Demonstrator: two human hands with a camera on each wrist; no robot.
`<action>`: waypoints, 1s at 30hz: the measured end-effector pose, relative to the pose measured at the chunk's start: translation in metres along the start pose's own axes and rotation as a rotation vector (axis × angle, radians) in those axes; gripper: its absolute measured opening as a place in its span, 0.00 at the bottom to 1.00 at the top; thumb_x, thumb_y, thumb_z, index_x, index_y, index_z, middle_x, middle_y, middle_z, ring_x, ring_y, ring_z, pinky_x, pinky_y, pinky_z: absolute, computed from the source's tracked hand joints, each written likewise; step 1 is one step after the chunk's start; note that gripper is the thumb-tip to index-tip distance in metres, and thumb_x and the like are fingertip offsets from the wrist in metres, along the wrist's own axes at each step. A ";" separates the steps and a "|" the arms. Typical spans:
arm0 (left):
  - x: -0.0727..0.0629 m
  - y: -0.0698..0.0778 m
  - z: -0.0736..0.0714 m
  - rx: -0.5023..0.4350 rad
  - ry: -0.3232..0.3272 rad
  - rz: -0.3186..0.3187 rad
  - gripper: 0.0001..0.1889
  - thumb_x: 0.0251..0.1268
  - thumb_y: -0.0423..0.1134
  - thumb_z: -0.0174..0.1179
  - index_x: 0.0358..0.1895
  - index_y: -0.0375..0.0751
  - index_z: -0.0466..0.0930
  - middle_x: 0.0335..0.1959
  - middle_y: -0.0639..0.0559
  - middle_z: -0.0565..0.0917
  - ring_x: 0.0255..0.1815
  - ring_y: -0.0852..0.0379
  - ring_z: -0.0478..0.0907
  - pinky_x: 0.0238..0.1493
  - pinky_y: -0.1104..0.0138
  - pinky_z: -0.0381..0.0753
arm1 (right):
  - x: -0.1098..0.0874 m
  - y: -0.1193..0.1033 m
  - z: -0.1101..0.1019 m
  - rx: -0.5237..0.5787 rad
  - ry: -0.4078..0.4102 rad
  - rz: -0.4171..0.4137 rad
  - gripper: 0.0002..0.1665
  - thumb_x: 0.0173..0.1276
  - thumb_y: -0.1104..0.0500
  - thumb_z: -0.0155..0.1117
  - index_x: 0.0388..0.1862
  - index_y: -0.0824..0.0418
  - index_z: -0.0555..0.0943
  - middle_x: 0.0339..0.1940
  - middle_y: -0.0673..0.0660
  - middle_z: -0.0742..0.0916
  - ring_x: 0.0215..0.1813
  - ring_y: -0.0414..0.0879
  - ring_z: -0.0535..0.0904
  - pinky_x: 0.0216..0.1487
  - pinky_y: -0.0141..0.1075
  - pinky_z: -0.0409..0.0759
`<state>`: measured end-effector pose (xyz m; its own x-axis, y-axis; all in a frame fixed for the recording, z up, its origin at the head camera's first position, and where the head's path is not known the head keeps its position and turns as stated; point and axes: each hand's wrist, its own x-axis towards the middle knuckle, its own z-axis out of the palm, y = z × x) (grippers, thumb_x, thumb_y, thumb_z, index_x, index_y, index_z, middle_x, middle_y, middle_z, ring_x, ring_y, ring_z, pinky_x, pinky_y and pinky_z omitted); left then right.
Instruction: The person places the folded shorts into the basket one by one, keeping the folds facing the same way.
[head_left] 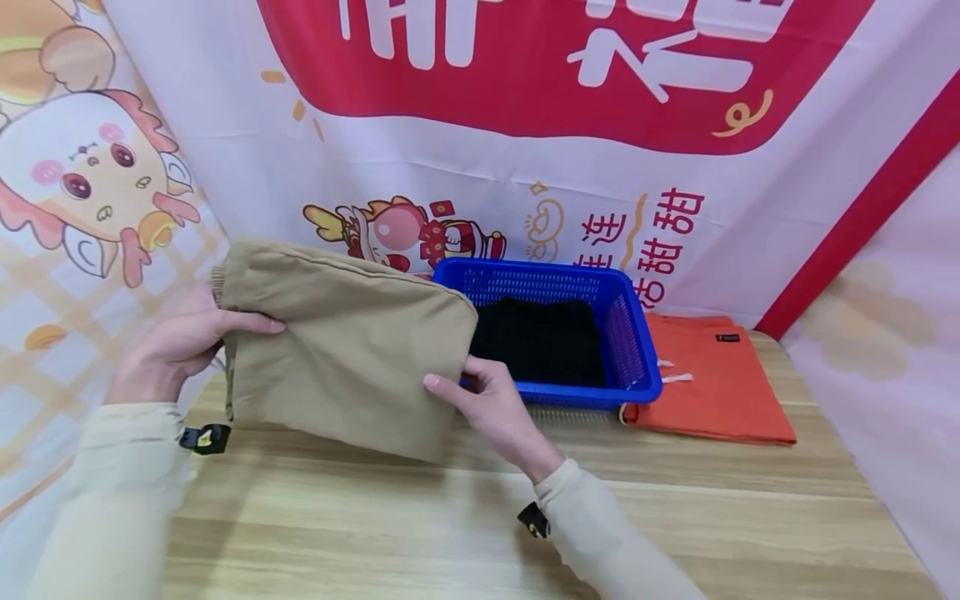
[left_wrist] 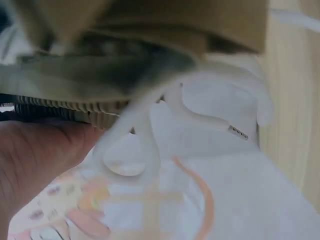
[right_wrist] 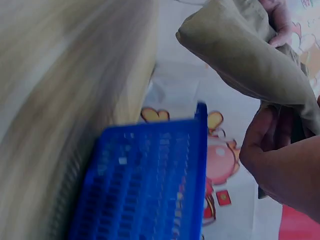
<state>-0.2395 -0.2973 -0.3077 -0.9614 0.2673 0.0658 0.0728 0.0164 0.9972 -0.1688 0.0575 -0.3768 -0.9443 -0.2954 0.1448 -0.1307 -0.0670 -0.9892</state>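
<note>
As two hands hold up one folded khaki garment (head_left: 348, 358), the left hand (head_left: 171, 346) pinches its nine-o'clock edge, thumb pointing to three, and the right hand (head_left: 498, 410) pinches its four-o'clock edge, thumb pointing to ten. The khaki garment is tilted above one wooden table (head_left: 337, 533). At its three o'clock stands one blue basket (head_left: 645, 367) with black cloth (head_left: 551, 342) inside; beyond, one orange garment (head_left: 727, 383) lies folded. Both forearms enter from below, at seven and five o'clock.
</note>
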 end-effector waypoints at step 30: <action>0.011 -0.031 0.147 0.005 -0.244 0.059 0.36 0.57 0.23 0.70 0.70 0.40 0.71 0.59 0.44 0.82 0.58 0.50 0.80 0.60 0.61 0.79 | -0.054 -0.023 -0.135 0.149 0.180 0.216 0.25 0.73 0.57 0.67 0.64 0.59 0.69 0.53 0.55 0.83 0.52 0.48 0.84 0.54 0.43 0.84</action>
<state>-0.2138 -0.1532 -0.3429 -0.8628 0.4928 0.1125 0.1287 -0.0012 0.9917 -0.1556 0.2041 -0.3654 -0.9854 -0.1457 -0.0885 0.1122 -0.1636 -0.9801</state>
